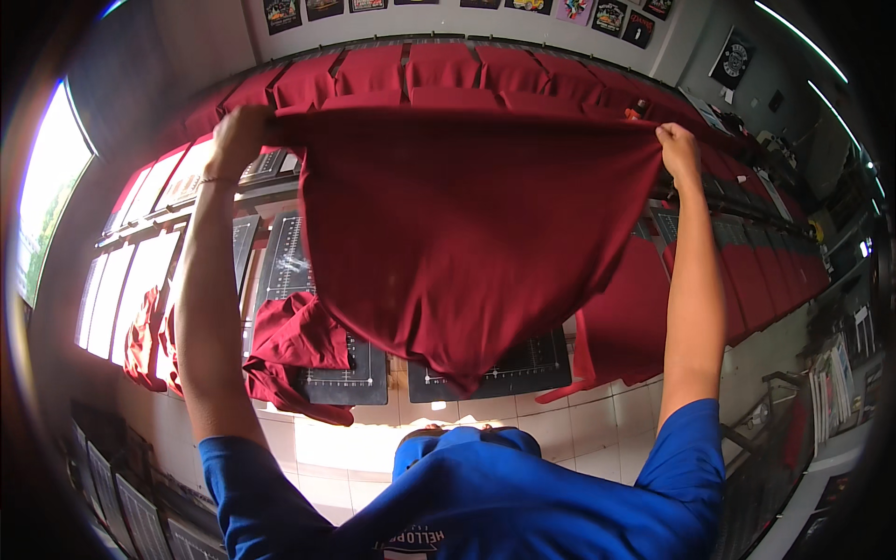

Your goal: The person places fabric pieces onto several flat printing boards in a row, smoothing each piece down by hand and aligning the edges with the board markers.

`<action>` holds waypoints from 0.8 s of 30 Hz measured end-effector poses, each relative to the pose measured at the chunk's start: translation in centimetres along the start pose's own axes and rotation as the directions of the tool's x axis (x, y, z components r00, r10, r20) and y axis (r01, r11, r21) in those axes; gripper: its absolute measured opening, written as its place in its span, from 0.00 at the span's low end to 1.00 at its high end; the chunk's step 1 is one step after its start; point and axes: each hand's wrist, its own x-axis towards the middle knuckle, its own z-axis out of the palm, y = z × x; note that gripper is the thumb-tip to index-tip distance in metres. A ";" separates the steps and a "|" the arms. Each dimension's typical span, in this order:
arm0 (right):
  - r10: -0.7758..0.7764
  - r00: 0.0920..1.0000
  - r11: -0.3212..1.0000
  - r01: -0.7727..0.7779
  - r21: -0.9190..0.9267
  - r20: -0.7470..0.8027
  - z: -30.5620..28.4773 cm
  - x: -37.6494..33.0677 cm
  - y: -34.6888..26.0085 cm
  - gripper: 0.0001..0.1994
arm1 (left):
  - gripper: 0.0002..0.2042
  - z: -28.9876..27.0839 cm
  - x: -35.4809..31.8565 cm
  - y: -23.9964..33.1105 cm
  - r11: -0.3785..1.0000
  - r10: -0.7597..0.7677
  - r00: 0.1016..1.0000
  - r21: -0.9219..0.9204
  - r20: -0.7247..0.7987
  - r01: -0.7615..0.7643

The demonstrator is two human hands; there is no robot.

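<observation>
left hand (241, 138) and right hand (679, 154), fingers closed, stretch the maroon cloth (467, 215), tip near the front edge of a dark board (534, 366)! spreading, it seems; laying calls for even tension.

Red cloth (476, 224) hides much of blk gridded board (539, 362) b/hind.
</observation>
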 end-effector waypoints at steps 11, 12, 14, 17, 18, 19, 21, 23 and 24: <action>0.072 0.986 0.435 0.104 0.895 -0.149 -18.7 -15.5 -0.7 0.20 | 0.07 -9.4 -22.1 7.6 0.865 -0.339 0.744 -0.501 -0.576 0.007; 0.139 0.981 0.442 0.062 0.895 -0.136 -18.9 -18.3 -0.8 0.18 | 0.07 -7.0 -25.5 8.3 0.430 -0.556 0.744 -0.894 -0.370 -0.124; 0.314 0.949 0.341 -0.086 0.936 -0.027 -13.4 -23.6 2.3 0.14 | 0.13 -5.6 -31.9 9.7 0.396 -0.552 0.754 -0.908 -0.356 -0.138; 0.524 0.669 -0.103 -0.564 0.819 0.526 -8.5 -28.1 9.5 0.10 | 0.12 -2.6 -36.7 12.4 0.120 -0.404 0.914 -0.988 0.042 0.098; 0.476 0.752 0.054 -0.542 0.839 0.456 -7.0 -31.0 9.8 0.09 | 0.11 -1.2 -37.8 13.6 0.167 -0.401 0.907 -0.963 0.132 0.213; 0.410 0.828 0.216 -0.495 0.842 0.382 -5.8 -33.7 10.0 0.09 | 0.09 0.6 -38.7 14.8 0.130 -0.405 0.878 -0.934 0.257 0.333; 0.317 0.854 0.317 -0.505 0.803 0.412 -3.1 -37.4 12.8 0.09 | 0.07 3.9 -40.2 17.0 0.112 -0.406 0.833 -0.884 0.375 0.453; 0.363 0.772 0.240 -0.618 0.749 0.521 0.1 -40.0 15.1 0.09 | 0.06 8.2 -42.4 18.3 0.105 -0.367 0.812 -0.848 0.453 0.520; 0.417 0.732 0.212 -0.655 0.726 0.538 1.7 -41.2 14.8 0.09 | 0.07 10.4 -44.3 18.6 0.083 -0.329 0.783 -0.810 0.527 0.580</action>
